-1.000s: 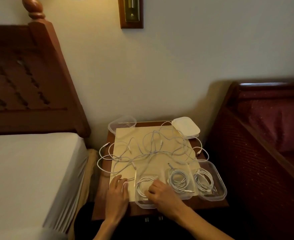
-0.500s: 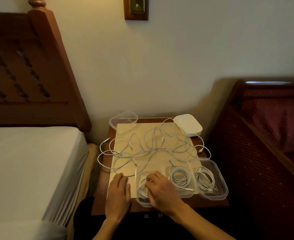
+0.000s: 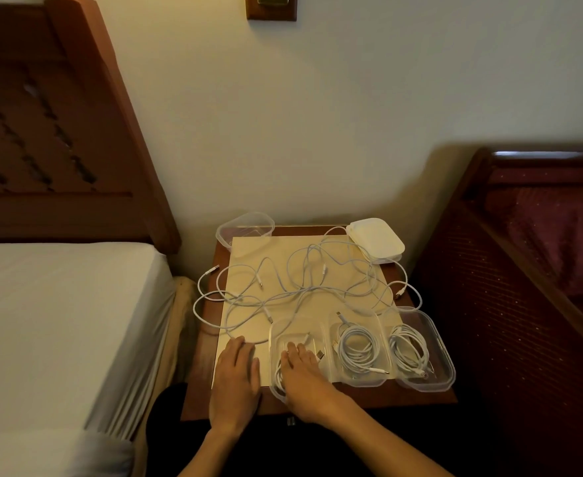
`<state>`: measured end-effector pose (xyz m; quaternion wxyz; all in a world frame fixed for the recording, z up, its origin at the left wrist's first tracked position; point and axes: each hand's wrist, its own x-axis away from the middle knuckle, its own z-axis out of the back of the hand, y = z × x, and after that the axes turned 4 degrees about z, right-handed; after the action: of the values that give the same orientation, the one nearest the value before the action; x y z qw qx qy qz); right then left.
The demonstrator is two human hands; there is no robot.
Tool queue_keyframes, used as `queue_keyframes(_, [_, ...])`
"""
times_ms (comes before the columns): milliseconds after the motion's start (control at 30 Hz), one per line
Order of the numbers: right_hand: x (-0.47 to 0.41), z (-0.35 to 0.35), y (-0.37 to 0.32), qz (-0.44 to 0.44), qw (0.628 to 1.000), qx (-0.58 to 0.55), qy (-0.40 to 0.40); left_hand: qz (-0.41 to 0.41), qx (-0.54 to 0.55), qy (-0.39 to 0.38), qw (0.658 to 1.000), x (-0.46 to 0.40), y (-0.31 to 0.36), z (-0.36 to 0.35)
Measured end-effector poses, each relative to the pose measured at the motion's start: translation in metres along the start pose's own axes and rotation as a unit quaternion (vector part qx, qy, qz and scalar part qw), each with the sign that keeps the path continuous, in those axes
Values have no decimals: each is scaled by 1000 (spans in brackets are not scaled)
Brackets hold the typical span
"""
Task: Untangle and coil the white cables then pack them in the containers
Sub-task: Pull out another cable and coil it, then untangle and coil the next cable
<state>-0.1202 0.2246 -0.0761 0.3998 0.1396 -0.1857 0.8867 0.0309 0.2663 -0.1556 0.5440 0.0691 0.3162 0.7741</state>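
A: The right hand (image 3: 305,380) is lying flat, fingers straight, pressing a coiled cable (image 3: 280,375) down into the near container (image 3: 297,327), probably so the coil doesn't spring out.

B: And the left hand (image 3: 236,376)?

A: It's resting open on the cream mat (image 3: 248,249) near the bench's front edge, holding nothing, likely steadying things.

B: What's waiting?

A: The tangled cables (image 3: 303,287) are sprawling mid-bench, beyond both hands. Two filled containers (image 3: 444,359) are sitting toward the front right corner.

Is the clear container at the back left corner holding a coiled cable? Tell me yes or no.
No, the back-left container looks empty, while coiled cables lie only in the three front containers.
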Motion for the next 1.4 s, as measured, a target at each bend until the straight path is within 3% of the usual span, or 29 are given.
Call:
queue_keyframes(133, [2,3,2,10,1000,-22,-5,-3,-2,2,1000,0,3,2])
queue_keyframes(233, [6,0,2,41,997,-56,36,3,15,-11,1000,-1,1,3])
queue_keyframes(400, [11,18,25,96,955,-133,245,14,79,51,996,-15,16,23])
queue_keyframes(500, [-4,52,59,49,915,-164,364,-6,102,101,990,-47,41,39])
queue_keyframes(600, [-30,88,97,-9,880,-185,438,-72,130,55,987,-89,70,46])
queue_keyframes(667, [-50,107,117,-51,889,-169,423,-120,103,3,987,-114,87,44])
queue_keyframes(800, [-86,129,148,-108,960,-105,238,-114,-22,-142,983,-147,99,27])
queue_keyframes(867, [-93,143,156,-83,956,-152,236,-118,-78,-185,973,-156,93,20])
queue_keyframes(1000, [-82,193,157,-8,880,-303,366,-126,-63,-167,976,-164,78,14])
queue_keyframes(1067, [-72,219,153,30,852,-354,386,-120,-25,-152,981,-165,75,14])
queue_keyframes(1267, [-55,260,145,83,813,-410,404,-105,83,26,991,-170,101,48])
queue_keyframes(1400, [-44,269,143,80,799,-418,425,-61,190,12,980,-200,137,104])
